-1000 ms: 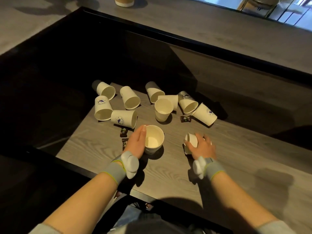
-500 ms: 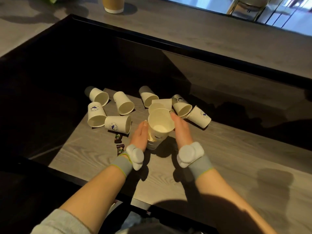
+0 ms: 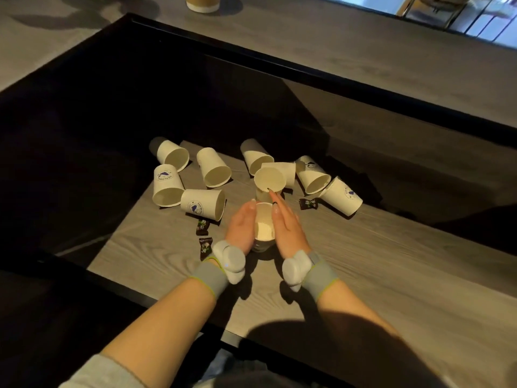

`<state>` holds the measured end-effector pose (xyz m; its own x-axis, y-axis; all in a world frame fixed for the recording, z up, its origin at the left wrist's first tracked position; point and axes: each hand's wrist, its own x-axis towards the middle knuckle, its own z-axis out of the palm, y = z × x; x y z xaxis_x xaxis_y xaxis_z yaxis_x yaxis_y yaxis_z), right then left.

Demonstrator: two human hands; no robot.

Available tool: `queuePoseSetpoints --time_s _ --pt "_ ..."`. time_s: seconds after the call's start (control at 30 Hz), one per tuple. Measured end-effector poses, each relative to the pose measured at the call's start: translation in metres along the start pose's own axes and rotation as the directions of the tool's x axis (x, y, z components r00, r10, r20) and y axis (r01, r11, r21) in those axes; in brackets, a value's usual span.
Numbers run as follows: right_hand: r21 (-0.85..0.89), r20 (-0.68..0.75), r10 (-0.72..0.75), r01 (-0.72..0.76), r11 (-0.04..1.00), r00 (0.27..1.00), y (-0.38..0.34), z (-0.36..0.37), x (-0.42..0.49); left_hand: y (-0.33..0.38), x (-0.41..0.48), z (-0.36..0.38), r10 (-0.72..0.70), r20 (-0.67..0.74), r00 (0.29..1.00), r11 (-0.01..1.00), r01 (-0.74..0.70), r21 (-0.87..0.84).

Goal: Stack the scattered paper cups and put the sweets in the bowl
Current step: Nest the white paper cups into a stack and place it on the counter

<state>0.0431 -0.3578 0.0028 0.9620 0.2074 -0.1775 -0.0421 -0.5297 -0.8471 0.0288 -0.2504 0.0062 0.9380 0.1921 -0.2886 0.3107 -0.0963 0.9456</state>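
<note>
An upright stack of white paper cups stands on the grey wooden table. My left hand and my right hand press flat against its two sides, fingers straight. My right index fingertip touches another upright cup just beyond. Several cups lie on their sides around it: two at the far left, one with a blue logo, and more at the right. Three dark wrapped sweets lie on the table: two left of my left hand, one at the right.
A black raised frame borders the table at the back, and a dark sunken area lies to the left. A tan container stands on the far upper surface. The table's near edge runs just under my wrists.
My right hand brought its cup over and set it into the cup by my left hand. Both hands now flank the low stack, which has dropped to the table.
</note>
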Motion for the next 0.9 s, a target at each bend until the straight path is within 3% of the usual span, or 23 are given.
queuePoseSetpoints --time_s 0.13,0.2,0.27,0.37,0.43,0.53,0.63,0.8,0.9 --pt "0.002 -0.224 0.011 -0.011 1.000 0.974 -0.001 -0.018 0.006 -0.001 0.003 0.000 -0.045 -0.030 0.999 0.999 0.045 0.008" --pt "-0.055 -0.264 -0.025 0.011 0.998 0.964 -0.004 -0.030 0.021 -0.002 0.004 -0.002 -0.057 -0.025 0.998 0.998 0.057 0.012" --pt "-0.256 -0.127 -0.129 0.093 0.962 0.983 -0.010 -0.042 0.044 -0.001 0.004 -0.003 -0.050 -0.009 0.999 0.998 0.051 0.039" --pt "-0.560 0.196 -0.219 0.293 0.775 0.956 -0.017 -0.050 0.073 0.005 0.006 -0.012 -0.045 0.056 0.997 0.985 0.035 0.169" --pt "-0.658 0.339 -0.187 0.375 0.654 0.922 -0.020 -0.048 0.087 0.007 0.011 -0.024 -0.015 0.063 0.998 0.973 0.000 0.230" --pt "-0.715 0.414 -0.110 0.398 0.575 0.904 -0.020 -0.038 0.095 0.005 0.018 -0.039 0.011 0.028 1.000 0.961 -0.018 0.276" --pt "-0.687 0.352 -0.125 0.347 0.639 0.928 -0.014 -0.029 0.090 0.003 0.016 -0.039 -0.009 0.040 0.999 0.963 -0.002 0.271" --pt "-0.294 -0.061 -0.279 0.249 0.923 0.958 -0.030 -0.054 0.069 0.006 0.011 -0.019 -0.102 0.069 0.992 0.985 0.091 0.146" --pt "-0.149 -0.183 -0.347 0.323 0.935 0.920 -0.050 -0.069 0.050 0.008 0.011 -0.014 -0.124 0.025 0.992 0.980 0.118 0.161"
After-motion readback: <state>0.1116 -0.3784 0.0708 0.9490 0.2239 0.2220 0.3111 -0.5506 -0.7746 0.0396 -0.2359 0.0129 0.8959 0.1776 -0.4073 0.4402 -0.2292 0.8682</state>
